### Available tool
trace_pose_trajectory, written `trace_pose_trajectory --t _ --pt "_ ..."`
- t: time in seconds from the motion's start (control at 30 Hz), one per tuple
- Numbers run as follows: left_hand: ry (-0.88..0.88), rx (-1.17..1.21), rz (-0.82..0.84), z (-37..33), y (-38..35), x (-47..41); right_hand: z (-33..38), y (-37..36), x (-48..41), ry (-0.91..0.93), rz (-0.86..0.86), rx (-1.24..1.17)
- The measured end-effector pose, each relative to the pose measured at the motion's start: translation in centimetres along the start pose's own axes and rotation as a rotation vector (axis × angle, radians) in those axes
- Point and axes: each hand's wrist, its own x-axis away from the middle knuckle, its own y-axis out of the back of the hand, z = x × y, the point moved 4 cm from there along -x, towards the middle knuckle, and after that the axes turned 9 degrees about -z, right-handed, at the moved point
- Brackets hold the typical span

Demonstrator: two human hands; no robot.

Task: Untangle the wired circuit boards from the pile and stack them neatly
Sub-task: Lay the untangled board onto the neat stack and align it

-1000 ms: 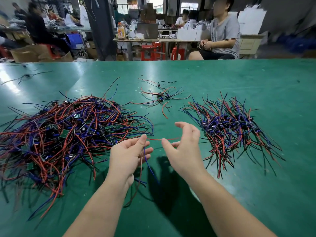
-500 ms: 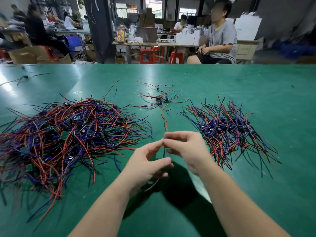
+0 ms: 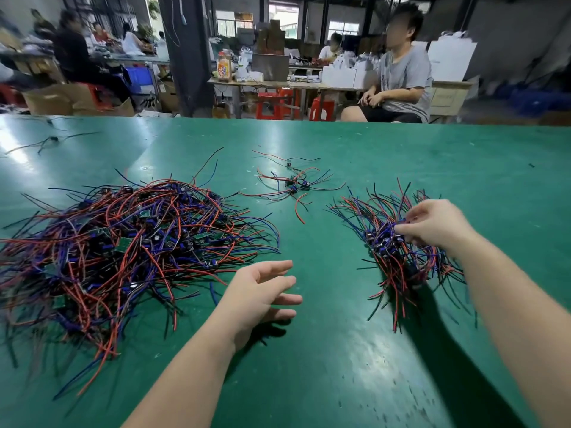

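A big tangled pile [image 3: 123,242] of small circuit boards with red, blue and black wires covers the left of the green table [image 3: 340,366]. A neater stack [image 3: 392,242] of the same wired boards lies at the right. My right hand [image 3: 432,225] rests on top of that stack, fingertips pinched on a wired board at the stack's middle. My left hand [image 3: 262,291] hovers over bare table just right of the big pile, fingers spread, holding nothing.
A few loose wired boards [image 3: 293,183] lie further back between the two heaps. A stray wire [image 3: 49,140] sits at the far left. Beyond the table's far edge a person [image 3: 398,84] sits by a workbench with boxes and red stools.
My hands were together at the centre holding a wired board. My right hand has carried it right onto the stack, and my left hand has let go and opened.
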Motion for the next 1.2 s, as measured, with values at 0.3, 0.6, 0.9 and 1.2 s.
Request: trace_pose_trajectory --t 0.3,0.6,0.9,1.2 --pt "0.018 -0.025 -0.019 0.2 0.3 -0.4 -2.5 -1.8 0.7 0.025 -0.201 -0.004" --pt "0.004 -0.057 -0.027 0.1 0.6 -0.4 -3.4 -2.1 0.6 -0.068 -0.196 -0.114" --pt "-0.001 -0.085 -0.038 -0.1 0.6 -0.3 -2.7 -1.9 1.5 -0.152 -0.101 -0.364" --pt "-0.01 -0.081 -0.064 -0.4 0.8 -0.3 0.5 2.8 1.2 0.154 -0.364 -0.828"
